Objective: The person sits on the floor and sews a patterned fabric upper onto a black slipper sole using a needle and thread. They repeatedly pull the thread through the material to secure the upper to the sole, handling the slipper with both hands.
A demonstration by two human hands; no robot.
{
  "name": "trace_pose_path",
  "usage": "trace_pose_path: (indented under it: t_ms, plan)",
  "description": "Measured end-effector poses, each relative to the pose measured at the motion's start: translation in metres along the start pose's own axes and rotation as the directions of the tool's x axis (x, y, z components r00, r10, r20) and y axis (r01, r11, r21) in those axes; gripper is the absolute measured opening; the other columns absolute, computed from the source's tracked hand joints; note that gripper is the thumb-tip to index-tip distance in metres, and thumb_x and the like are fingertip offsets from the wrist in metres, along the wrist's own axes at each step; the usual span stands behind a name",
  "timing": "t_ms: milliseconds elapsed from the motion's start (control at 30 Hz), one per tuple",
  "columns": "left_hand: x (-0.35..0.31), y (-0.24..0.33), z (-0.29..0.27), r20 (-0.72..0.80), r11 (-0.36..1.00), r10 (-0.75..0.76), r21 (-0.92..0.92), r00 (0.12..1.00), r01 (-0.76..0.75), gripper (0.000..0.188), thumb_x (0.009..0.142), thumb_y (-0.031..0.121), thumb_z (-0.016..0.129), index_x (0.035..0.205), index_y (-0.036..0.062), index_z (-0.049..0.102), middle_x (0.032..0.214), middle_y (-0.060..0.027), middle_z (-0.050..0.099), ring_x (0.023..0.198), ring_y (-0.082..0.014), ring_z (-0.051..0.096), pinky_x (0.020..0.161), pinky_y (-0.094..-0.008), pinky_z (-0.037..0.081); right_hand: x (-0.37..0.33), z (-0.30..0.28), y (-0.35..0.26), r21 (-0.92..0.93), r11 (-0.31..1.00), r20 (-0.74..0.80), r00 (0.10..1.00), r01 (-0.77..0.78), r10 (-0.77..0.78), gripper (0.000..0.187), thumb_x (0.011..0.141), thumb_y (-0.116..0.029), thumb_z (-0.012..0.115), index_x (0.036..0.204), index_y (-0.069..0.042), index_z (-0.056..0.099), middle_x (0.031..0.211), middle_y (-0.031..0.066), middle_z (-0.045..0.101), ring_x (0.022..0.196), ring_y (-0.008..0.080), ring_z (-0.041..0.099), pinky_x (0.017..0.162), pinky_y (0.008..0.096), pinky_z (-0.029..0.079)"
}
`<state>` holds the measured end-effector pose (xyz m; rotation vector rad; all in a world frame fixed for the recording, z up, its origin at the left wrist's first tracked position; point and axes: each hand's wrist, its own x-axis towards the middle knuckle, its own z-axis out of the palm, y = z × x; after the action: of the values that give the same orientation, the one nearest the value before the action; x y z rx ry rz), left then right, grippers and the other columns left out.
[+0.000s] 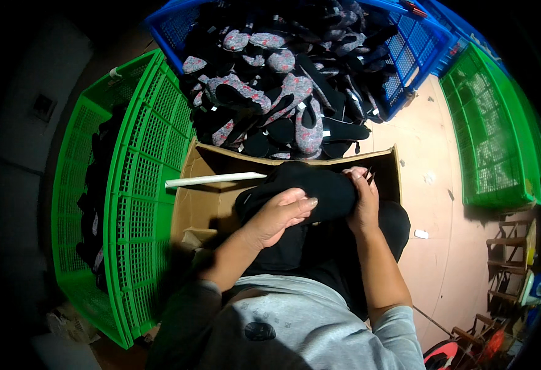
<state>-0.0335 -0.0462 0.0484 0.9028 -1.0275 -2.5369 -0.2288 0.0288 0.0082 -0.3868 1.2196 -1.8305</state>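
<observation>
head: crate (420,50) of shoes (308,131) beyond fabric (331,192)

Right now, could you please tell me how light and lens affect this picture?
Head view: the black item is so dark that its folds barely show; head view: the floor at right is bright, while the left sleeve sits in shadow; head view: fisheye bends the right-hand green crate, and the corners go black.

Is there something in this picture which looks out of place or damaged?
Two small things: a white object lies by itself on the floor, as if dropped, and a long white strip sticks out over the left edge of the cardboard box. The black item at the left hand and right hand shows no clear damage.
</observation>
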Motion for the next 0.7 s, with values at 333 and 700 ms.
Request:
trace_pose_path:
  t_ms: [333, 700]
  plan:
    - [0.022, -0.027, 0.012, 0.083, 1.000, 0.028, -0.016, 0.996, -0.026, 0.026, 0.094, 0.018, 0.065, 0.110, -0.0031, 0.065, 0.106, -0.0046, 0.065, 0.095, -0.0097, 0.058, 0.086, -0.0254, 0.046, -0.014, 0.009, 0.004, -0.203, 0.970, 0.132, 0.985, 0.136, -0.111, 0.020, 0.098, -0.017, 0.047, 0.103, -0.002, 0.059, 0.103, 0.0072, 0.060, 0.097, 0.0160, 0.054, 0.094, 0.0293, 0.040]
    - [0.020, -0.032, 0.026, 0.084, 0.698, 0.365, 0.634, 0.927, -0.332, 0.042, 0.098, 0.034, 0.059, 0.097, -0.0071, 0.067, 0.079, -0.0160, 0.068, 0.074, -0.0195, 0.064, 0.075, -0.0328, 0.051, -0.015, 0.011, 0.008, -0.101, 0.955, 0.103, 0.958, 0.279, -0.268, 0.021, 0.098, -0.021, 0.047, 0.102, -0.003, 0.056, 0.099, 0.0091, 0.058, 0.093, 0.0164, 0.055, 0.089, 0.0308, 0.044]
